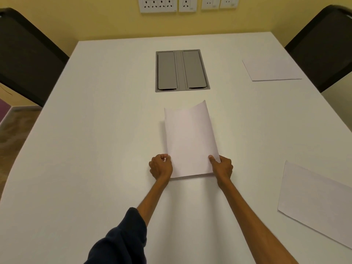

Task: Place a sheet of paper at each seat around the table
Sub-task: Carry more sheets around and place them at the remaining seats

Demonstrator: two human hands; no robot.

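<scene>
A white sheet of paper [189, 141], maybe a thin stack, is held over the middle of the white table [95, 149], its far edge curling upward. My left hand [161, 166] pinches its near left corner. At the near right corner my right hand [222, 168] grips it with the thumb on top. A second sheet [271, 70] lies flat at the far right, in front of a dark chair [323, 44]. A third sheet [316, 204] lies flat at the near right edge.
A grey cable box with two lids [182, 70] is set into the table's centre. Another dark chair [24, 58] stands at the far left side. Wall sockets [158, 4] line the yellow wall behind the table.
</scene>
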